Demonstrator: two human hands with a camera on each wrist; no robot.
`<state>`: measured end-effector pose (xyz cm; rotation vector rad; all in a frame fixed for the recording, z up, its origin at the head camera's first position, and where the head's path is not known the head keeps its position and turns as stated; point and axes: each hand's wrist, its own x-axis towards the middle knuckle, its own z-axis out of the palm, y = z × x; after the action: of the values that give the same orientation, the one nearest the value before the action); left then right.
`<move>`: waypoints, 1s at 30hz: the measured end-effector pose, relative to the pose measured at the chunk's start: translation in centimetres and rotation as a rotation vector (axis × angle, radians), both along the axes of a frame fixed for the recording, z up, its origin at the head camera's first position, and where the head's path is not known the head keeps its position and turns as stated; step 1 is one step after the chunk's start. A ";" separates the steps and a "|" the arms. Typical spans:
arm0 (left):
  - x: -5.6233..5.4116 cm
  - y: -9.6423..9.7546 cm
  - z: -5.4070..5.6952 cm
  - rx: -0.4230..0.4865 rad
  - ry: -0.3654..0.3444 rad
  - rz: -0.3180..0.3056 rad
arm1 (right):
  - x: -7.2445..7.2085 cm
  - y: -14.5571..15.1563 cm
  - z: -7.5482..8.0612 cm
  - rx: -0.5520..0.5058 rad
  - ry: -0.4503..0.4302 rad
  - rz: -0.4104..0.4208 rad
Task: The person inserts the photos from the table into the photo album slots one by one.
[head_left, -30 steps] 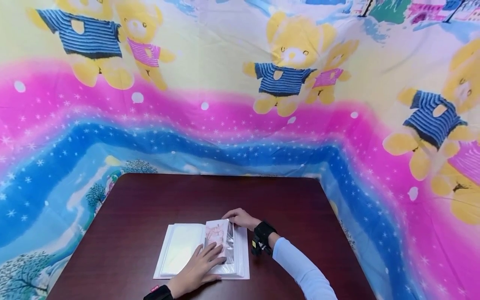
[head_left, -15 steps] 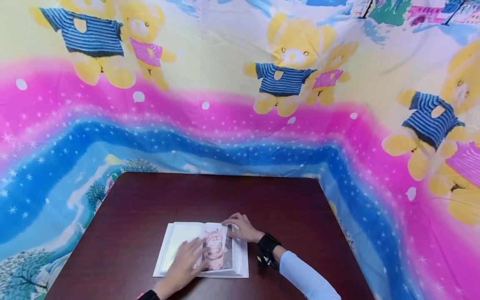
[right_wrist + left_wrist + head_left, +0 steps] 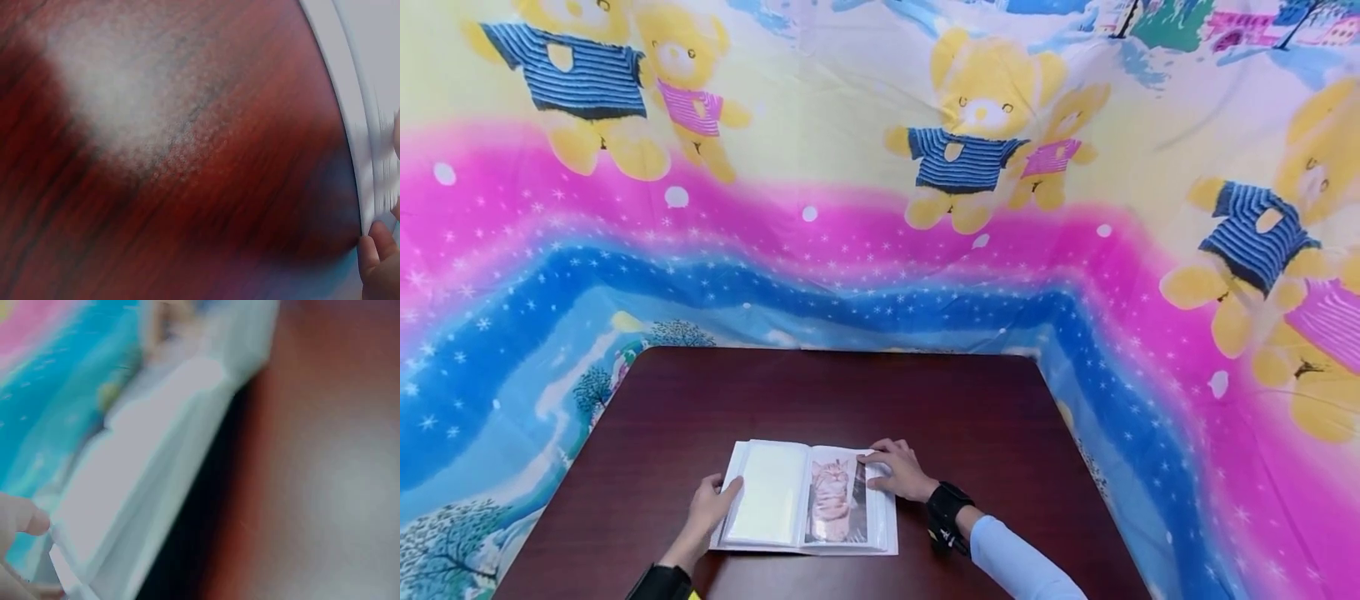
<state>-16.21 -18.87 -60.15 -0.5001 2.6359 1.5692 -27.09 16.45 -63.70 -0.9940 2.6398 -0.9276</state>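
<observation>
A white photo album (image 3: pixel 767 492) lies open on the dark table. Behind the clear sleeve of its right page is a picture of a pinkish striped cat (image 3: pixel 831 500), with a dark strip along its right side; the left page looks plain white. My left hand (image 3: pixel 706 510) grips the album's left edge, thumb over the page. The left wrist view, blurred, shows that thumb (image 3: pixel 34 520) at the album's edge. My right hand (image 3: pixel 904 472) holds the upper right corner, index finger and thumb over the page. In the right wrist view, fingertips (image 3: pixel 370 253) sit against the cover's edge.
The reddish-brown table (image 3: pixel 820 392) stretches out behind and to both sides of the album. A printed curtain (image 3: pixel 850 250) with teddy bears and snowflakes hangs behind the table and down its sides. Each wrist wears a black strap (image 3: pixel 949 507).
My left hand has left the cat picture and moved left to the album's left edge. My right hand has shifted slightly right and down along the corner. The picture now lies flat in full view.
</observation>
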 end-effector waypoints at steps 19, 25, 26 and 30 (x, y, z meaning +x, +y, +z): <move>-0.9 11.9 3.7 -0.018 0.349 -0.428 | 0.5 0.1 -0.7 -0.038 0.036 -0.011; 0.1 14.2 -0.6 -0.392 0.493 -0.555 | 0.9 0.2 -1.0 -0.051 0.013 -0.058; 0.2 14.4 -1.3 -0.475 0.535 -0.568 | 1.1 0.3 -1.1 -0.052 0.013 -0.050; 0.7 14.9 -3.9 -0.787 0.649 -0.609 | 1.5 0.5 -1.3 0.015 0.074 0.019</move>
<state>-15.51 -3.96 -64.00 0.9048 3.3023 0.5206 -25.56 16.94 -64.96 -1.0676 2.6889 -0.8823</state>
